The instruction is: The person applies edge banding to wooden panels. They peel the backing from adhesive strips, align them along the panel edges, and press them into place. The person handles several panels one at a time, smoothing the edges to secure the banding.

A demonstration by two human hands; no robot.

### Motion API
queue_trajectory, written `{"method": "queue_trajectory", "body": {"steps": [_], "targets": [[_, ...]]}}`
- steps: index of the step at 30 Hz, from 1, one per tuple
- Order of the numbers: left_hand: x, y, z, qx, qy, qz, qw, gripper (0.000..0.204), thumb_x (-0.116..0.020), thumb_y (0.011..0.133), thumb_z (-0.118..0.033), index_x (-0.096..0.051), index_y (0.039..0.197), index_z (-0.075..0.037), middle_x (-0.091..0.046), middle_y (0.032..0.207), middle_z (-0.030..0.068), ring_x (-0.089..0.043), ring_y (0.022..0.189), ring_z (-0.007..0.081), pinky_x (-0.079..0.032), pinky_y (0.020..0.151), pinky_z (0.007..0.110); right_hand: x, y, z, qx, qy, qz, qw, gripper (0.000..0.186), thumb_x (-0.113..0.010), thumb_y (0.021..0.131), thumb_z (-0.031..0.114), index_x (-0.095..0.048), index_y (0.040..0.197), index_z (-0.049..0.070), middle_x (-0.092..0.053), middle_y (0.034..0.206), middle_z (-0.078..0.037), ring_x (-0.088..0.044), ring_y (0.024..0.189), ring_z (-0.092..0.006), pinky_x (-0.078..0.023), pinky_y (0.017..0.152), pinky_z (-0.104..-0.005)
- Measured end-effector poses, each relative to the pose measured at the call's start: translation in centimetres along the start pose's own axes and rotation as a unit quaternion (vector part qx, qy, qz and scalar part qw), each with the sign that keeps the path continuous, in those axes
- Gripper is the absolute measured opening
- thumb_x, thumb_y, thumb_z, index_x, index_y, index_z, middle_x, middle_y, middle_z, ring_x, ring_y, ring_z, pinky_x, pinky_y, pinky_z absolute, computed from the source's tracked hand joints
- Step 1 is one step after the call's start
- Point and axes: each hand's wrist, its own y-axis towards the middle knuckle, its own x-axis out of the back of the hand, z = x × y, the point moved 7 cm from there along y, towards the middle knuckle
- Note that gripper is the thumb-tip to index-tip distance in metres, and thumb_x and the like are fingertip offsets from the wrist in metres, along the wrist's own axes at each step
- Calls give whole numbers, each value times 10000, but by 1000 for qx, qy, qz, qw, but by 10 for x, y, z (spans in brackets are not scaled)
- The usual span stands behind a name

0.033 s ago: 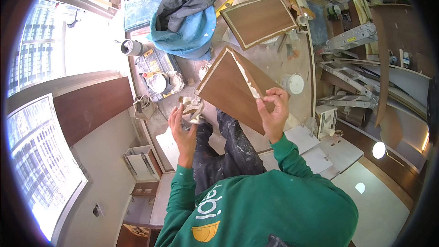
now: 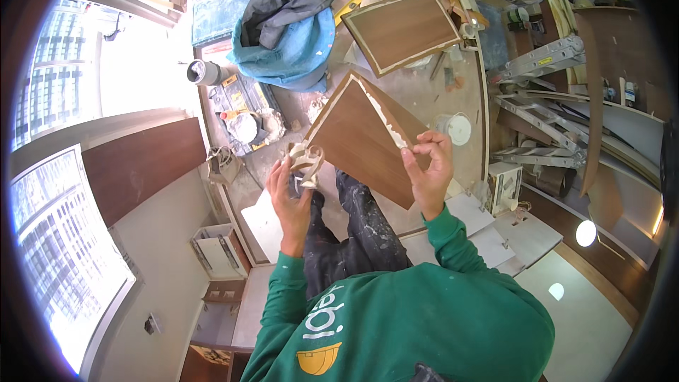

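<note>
In front of me a brown wooden board (image 2: pixel 368 138) stands tilted, one corner pointing away. Pale masking tape (image 2: pixel 327 114) runs along its left edge, and a ragged, white-smeared tape strip (image 2: pixel 380 114) lies along its right edge. My right hand (image 2: pixel 430 170) pinches the near end of that strip at the board's edge, thumb and forefinger together. Left of the board, my left hand (image 2: pixel 286 194) holds a loose, curled bunch of used masking tape (image 2: pixel 307 163) at its fingertips. Part of the bunch overlaps the board's left corner.
A second taped brown panel (image 2: pixel 403 34) lies farther back. Beyond the left hand are a blue bucket (image 2: pixel 283 64) with a dark cloth, a toolbox (image 2: pixel 244 110) and a grey tube (image 2: pixel 205 73). A white-lidded tub (image 2: pixel 458 129) stands right, near a folded ladder (image 2: pixel 541 124).
My left hand has risen slightly to the right, bringing the curled tape up beside the board's left corner. My right hand has shifted slightly up and right, still at the strip's end.
</note>
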Motion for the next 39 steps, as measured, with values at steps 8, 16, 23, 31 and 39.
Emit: {"method": "queue_trajectory", "body": {"steps": [8,16,23,31,39], "targets": [[-31,11,-15,-9,-27,23,999,700,-734,740,1,-560,1415,-61,-610,1309,119,-477,1328,328,-372,1127,432,-12,48,8,17,42,13,999,156,-782,782,-1,-634,822,31,-564,1093,-108,-563,1047,-222,-449,938,-361],[-39,34,-28,-20,-38,4,999,722,-760,723,-8,-565,1415,-82,-596,1302,125,-489,1306,329,-396,1099,436,-34,58,12,2,120,17,993,136,-767,812,-27,-642,840,20,-560,1123,-105,-540,1087,-198,-417,993,-349],[-61,69,-75,-108,-42,18,993,843,-799,601,17,-576,1404,-109,-599,1264,102,-498,1289,331,-382,1083,462,-41,71,28,34,119,-8,992,134,-770,801,-28,-652,846,13,-565,1119,-113,-541,1087,-204,-424,979,-350],[-83,95,-135,-215,-48,-25,975,642,-776,648,-6,-671,1272,-107,-661,1132,74,-585,1160,284,-413,996,429,-40,76,77,143,48,37,988,188,-820,708,51,-684,837,55,-588,1100,-108,-587,947,-222,-491,819,-341],[-3,66,-123,-183,-4,-102,978,354,-688,676,49,-766,1013,-27,-721,967,99,-650,980,262,-476,899,371,-16,53,62,143,46,124,981,231,-824,730,111,-728,937,75,-598,1060,-99,-577,952,-242,-504,773,-335]]}}
